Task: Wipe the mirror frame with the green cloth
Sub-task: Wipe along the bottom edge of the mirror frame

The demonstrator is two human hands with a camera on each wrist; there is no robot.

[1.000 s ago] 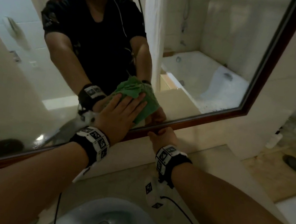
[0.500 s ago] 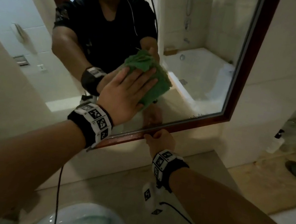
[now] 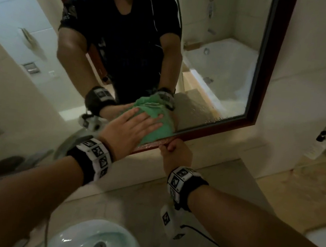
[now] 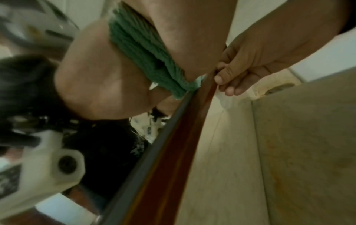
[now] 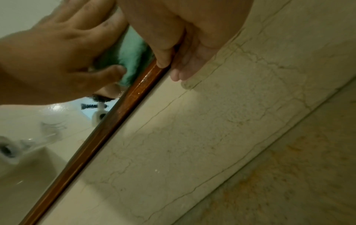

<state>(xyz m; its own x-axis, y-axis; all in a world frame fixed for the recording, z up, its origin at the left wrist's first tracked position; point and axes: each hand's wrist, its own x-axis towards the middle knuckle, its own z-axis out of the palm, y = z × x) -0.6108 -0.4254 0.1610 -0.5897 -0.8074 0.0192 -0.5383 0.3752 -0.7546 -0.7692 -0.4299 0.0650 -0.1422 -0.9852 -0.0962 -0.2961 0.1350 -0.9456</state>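
The green cloth [image 3: 158,132] lies against the glass at the mirror's lower edge, its bottom hem touching the red-brown wooden mirror frame [image 3: 215,128]. My left hand [image 3: 137,126] presses flat on the cloth, fingers straight and spread. In the left wrist view the cloth [image 4: 148,57] is bunched between my palm and the mirror glass. My right hand [image 3: 172,148] grips the frame's bottom rail just right of the cloth. The right wrist view shows its thumb on the front of the frame [image 5: 117,117] and its fingers [image 5: 181,71] behind the rail, with the cloth [image 5: 133,59] beside them.
A white basin [image 3: 84,241] sits below my arms in a beige marble counter [image 3: 229,177]. A pump bottle [image 3: 318,146] stands on the ledge at the right. A black cable [image 3: 213,242] trails over the counter. The mirror reflects a bathtub.
My left hand has slid the cloth down the glass from higher up to the bottom rail. The right hand has kept its grip on the frame.
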